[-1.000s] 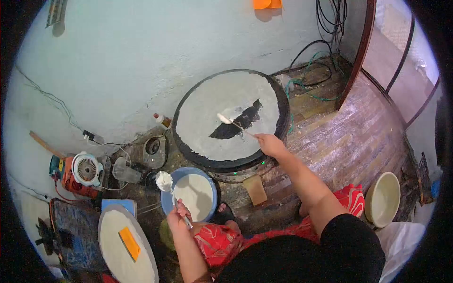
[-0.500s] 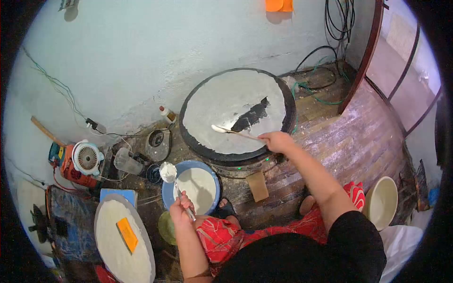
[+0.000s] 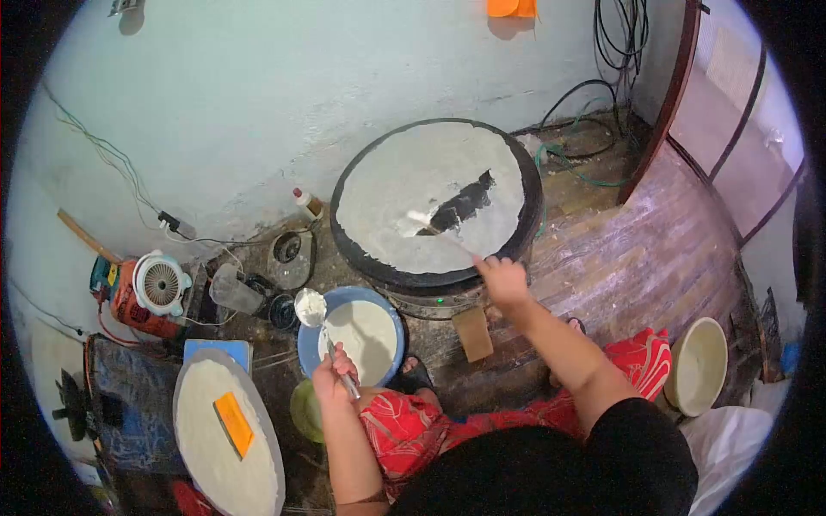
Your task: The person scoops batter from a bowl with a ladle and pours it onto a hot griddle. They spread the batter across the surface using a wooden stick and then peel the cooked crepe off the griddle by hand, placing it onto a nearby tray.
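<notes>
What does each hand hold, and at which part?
Left hand: ladle, by its handle. Right hand: spreader stick, by its near end.

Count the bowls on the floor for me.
3: a blue bowl of white batter beside the griddle, a cream bowl at far right, and a green bowl partly hidden just below the blue one. More may be hidden.

A pale plaster wall (image 3: 258,86) closes the far side, black cables (image 3: 614,30) hang at its right end, and worn wooden planks (image 3: 662,249) floor the right.
</notes>
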`<state>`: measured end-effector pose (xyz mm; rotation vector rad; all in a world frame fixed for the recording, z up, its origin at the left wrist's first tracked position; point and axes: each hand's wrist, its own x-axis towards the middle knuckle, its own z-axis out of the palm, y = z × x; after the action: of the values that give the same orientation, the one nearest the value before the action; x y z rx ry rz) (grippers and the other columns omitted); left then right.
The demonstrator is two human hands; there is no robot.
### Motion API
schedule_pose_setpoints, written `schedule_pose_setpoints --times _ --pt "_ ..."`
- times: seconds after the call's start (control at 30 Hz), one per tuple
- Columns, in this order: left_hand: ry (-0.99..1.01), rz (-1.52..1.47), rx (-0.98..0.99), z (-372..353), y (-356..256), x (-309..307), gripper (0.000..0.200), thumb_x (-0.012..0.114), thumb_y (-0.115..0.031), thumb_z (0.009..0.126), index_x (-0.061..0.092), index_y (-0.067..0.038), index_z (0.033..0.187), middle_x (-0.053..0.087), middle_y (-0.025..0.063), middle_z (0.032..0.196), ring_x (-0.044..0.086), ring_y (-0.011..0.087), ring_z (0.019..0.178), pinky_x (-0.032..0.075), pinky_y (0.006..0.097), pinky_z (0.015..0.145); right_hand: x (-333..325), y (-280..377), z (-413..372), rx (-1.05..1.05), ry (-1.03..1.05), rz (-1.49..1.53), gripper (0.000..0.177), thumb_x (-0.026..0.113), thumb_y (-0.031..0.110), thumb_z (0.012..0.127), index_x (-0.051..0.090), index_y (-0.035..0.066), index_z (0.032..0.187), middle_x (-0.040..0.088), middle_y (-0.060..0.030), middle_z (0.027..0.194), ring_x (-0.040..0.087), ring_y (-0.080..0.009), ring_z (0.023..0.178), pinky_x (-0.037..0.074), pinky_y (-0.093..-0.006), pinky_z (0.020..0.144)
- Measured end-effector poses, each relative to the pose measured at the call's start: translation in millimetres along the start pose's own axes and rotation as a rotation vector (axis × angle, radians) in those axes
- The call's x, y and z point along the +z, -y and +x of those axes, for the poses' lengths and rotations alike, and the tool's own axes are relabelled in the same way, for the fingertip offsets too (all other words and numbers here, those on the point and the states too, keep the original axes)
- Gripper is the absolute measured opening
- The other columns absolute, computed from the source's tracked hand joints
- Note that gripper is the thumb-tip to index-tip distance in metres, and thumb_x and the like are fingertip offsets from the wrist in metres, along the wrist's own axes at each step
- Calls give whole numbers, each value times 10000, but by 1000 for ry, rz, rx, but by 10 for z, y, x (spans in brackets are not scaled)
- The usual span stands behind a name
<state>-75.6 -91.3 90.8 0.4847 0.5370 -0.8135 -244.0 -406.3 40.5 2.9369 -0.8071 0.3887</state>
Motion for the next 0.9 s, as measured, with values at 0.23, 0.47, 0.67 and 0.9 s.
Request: schedule_pose_setpoints --times 0.23,0.47,0.67,0.9 --pt "-21 20 35 8 -1 -18 307 289 -244 914 430 13 1006 421 17 670 378 82 476 348 207 413 -105 -36 -36 196 -136 446 412 482 57 673 519 117 1080 529 -109 732 552 -296 679 452 -406 606" --pt "-27 25 33 -7 7 18 312 294 -244 912 437 21 991 432 21 673 397 88 468 360 206 394 -116 -502 93 322 -31 159 435 490 61 671 499 132 1100 545 -112 806 566 -290 729 463 -387 612" --pt "-1 3 46 -15 22 44 316 298 -194 903 415 83 998 428 44 651 419 111 466 388 238 404 -122 -187 -112 262 -287 517 392 502 66 689 514 129 1076 544 -102 781 561 -293 716 446 -411 628" --pt "-1 2 2 68 -67 -90 315 343 -226 891 432 50 1016 456 51 689 432 120 488 380 234 411 -110 -767 -29 365 -25 40 419 497 82 714 459 104 1131 532 -110 827 571 -271 696 468 -384 592"
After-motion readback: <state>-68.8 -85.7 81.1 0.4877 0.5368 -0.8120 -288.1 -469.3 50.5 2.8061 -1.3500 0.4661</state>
